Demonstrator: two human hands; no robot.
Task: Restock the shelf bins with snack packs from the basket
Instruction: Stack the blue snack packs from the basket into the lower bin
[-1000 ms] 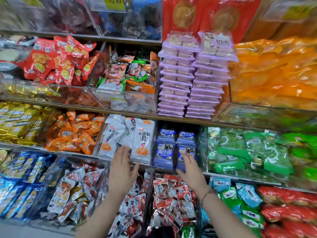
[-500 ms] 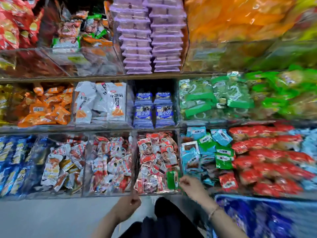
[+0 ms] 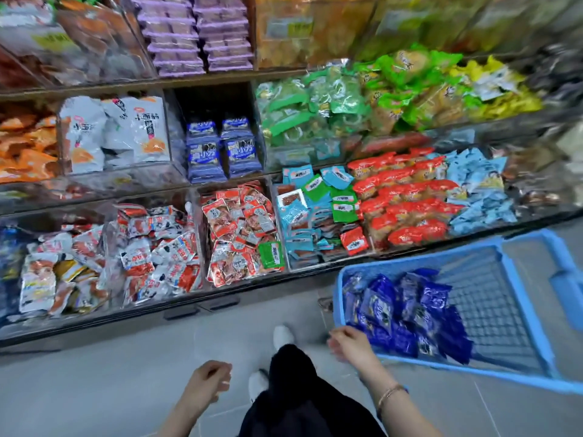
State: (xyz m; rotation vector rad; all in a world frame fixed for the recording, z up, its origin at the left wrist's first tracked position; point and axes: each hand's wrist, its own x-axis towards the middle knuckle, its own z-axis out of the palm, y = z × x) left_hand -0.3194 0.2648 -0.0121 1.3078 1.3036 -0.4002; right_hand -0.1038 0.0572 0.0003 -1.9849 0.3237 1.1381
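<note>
A blue plastic basket [image 3: 523, 313] stands on the floor at the lower right, holding several dark blue snack packs [image 3: 407, 310] heaped at its left end. On the middle shelf a clear bin holds two short rows of matching blue packs [image 3: 220, 149]. My right hand [image 3: 350, 343] hovers at the basket's near left corner, fingers loosely curled, holding nothing. My left hand [image 3: 208, 381] hangs low over the floor, fingers loosely curled, also holding nothing.
Clear bins of red-and-white packs [image 3: 236, 231], teal and green packs [image 3: 315, 209] and red packs [image 3: 407, 203] fill the bottom shelf. White pouches [image 3: 116, 130] sit left of the blue-pack bin. My dark skirt and white shoes [image 3: 282, 335] are over the grey tiled floor [image 3: 110, 373].
Both hands dropped from the middle shelf's blue-pack bin down to floor level. The view tilted down and right, bringing the basket into sight beside my right hand.
</note>
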